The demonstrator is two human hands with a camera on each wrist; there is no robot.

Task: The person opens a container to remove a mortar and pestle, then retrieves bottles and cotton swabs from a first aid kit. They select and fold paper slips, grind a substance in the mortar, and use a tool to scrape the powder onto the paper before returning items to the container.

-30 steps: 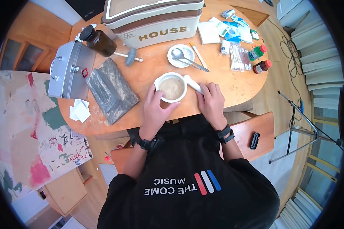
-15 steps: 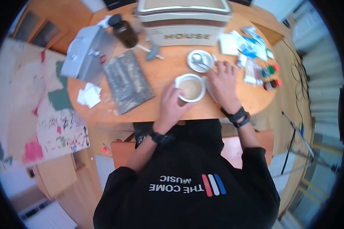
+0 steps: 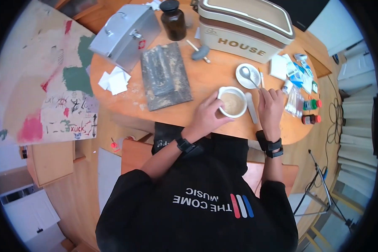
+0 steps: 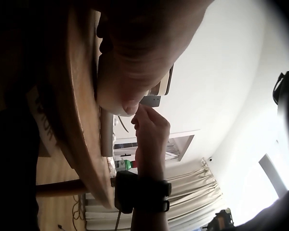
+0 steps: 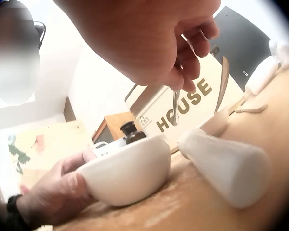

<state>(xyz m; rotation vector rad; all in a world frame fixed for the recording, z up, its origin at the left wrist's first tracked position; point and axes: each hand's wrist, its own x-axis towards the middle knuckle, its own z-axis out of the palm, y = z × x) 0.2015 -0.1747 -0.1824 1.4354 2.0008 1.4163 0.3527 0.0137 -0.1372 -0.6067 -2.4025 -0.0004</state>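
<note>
A white bowl [image 3: 233, 102] of pale beige powder or paste stands near the table's front edge. My left hand [image 3: 206, 116] grips its left side, thumb at the front. Beside the bowl's right side lies a white pestle [image 3: 251, 108]. My right hand [image 3: 271, 110] is just right of the pestle, fingertips pinching a thin metal spoon [image 5: 176, 109] by its handle. Behind the bowl, a white saucer [image 3: 240, 81] has a spoon head over it. Another metal utensil [image 5: 223, 83] stands out behind the pestle in the right wrist view.
On the left are a dusty grey slab [image 3: 166, 77], paper squares [image 3: 117, 82] and a metal case [image 3: 128, 35]. Behind stand a brown jar [image 3: 173, 25], a grey-headed mallet [image 3: 200, 52] and the HOUSE box [image 3: 243, 40]. Swabs [image 3: 294, 102] and small bottles [image 3: 311, 119] are at right.
My right hand has left the pestle, reached toward the saucer and drawn back a little, now pinching a spoon. My left hand keeps its grip on the bowl. The head view has shifted.
</note>
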